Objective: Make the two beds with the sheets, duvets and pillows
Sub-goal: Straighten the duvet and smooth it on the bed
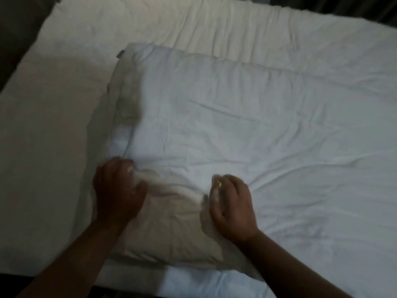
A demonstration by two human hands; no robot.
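Observation:
A white duvet (pixel 247 125) lies folded on the bed and covers most of its right side. Its near left corner (pixel 169 224) is bunched up and looks cream in the dim light. My left hand (pixel 118 190) grips that bunched corner at its left side, fingers curled into the cloth. My right hand (pixel 232 205) pinches the same fold of duvet from the right, fingers curled. The white sheet (pixel 53 136) shows bare on the bed's left side and along the far edge.
A ridge of rumpled sheet (pixel 214 24) runs along the far side of the bed. Dark floor (pixel 17 22) shows beyond the bed's left edge and at the far right corner. The room is dim.

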